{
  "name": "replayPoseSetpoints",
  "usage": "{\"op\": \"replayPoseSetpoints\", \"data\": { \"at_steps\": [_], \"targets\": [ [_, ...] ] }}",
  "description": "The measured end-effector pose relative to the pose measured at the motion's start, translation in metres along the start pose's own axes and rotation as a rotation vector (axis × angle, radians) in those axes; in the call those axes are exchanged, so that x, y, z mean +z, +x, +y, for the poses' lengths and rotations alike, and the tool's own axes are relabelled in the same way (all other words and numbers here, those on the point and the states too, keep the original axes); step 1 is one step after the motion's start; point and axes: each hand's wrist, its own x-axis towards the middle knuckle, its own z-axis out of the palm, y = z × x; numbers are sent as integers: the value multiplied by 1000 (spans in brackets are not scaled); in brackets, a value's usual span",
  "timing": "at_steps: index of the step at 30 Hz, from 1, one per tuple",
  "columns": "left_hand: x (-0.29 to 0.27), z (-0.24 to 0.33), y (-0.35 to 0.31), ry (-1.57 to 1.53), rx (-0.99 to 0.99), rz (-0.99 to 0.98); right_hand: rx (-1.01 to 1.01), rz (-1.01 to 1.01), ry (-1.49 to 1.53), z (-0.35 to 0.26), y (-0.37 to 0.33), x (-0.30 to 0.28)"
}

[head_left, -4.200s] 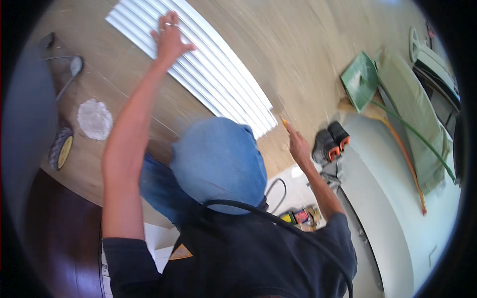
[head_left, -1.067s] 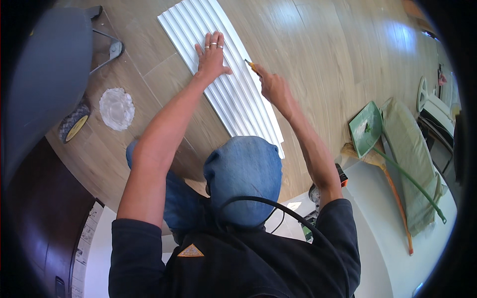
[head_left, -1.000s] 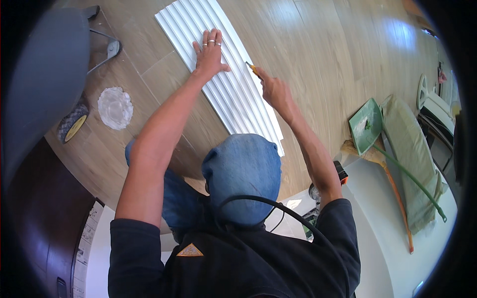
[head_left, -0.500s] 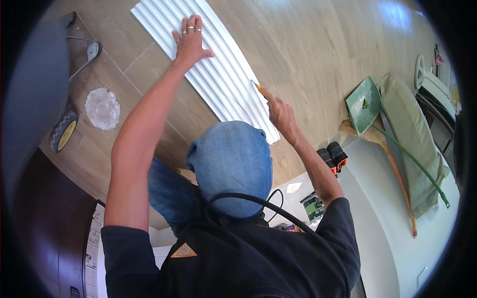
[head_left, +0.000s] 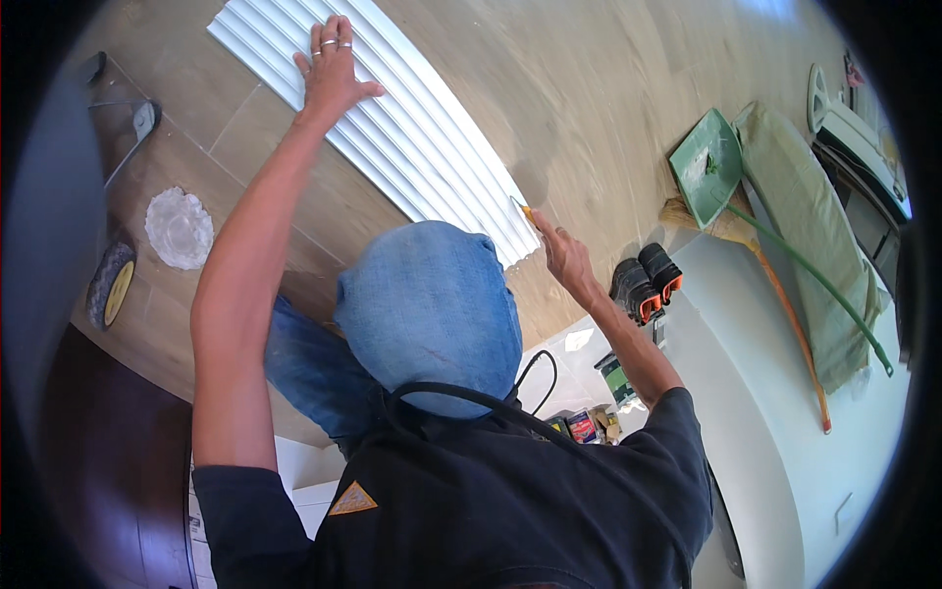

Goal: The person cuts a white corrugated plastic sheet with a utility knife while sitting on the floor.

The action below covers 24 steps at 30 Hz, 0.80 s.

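Note:
A long white ribbed panel (head_left: 432,147) lies aslant on the wood-look floor, its near end by my denim-covered knee (head_left: 432,309). My left hand (head_left: 334,83) is pressed flat on the ribs toward the far end, fingers spread and holding nothing. At the panel's right edge, close to its near end, my right hand (head_left: 569,257) grips a utility knife (head_left: 528,211) with a yellow handle. The blade points away from me, and its tip is at the panel's edge. Whether it is cutting into the panel is too small to tell.
To the right are a green long-handled dustpan (head_left: 708,182), a broom (head_left: 785,304), a greenish cloth-like bundle (head_left: 814,255) and dark shoes (head_left: 636,290). On the left floor sit a clear, crumpled-looking dish (head_left: 179,228) and a wheel (head_left: 111,285). Small packages (head_left: 584,427) lie near my right elbow.
The knife has slid along the panel's right edge toward its near end. My left hand stays spread on the same part of the panel. The whole view has shifted a little.

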Motion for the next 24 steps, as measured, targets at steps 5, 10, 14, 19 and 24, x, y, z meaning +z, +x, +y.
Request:
{"op": "replayPoseSetpoints", "data": {
  "at_steps": [5, 10, 14, 19, 24],
  "targets": [
    [0, 3, -1, -41, -2, -6, 42, -12, 18, 14, -22, 12],
    [1, 3, 1, -45, -3, -14, 74, -28, 23, 28, -43, 23],
    [3, -5, 0, -29, 18, -3, 129, -138, -49, 44, -80, 20],
    [-11, -1, 3, -19, 57, 17, 166, 31, 20, 32, -80, -2],
    [16, -26, -9, 5, 92, 38, 188, 165, 333, -9, -1, 9]
  ]
}}
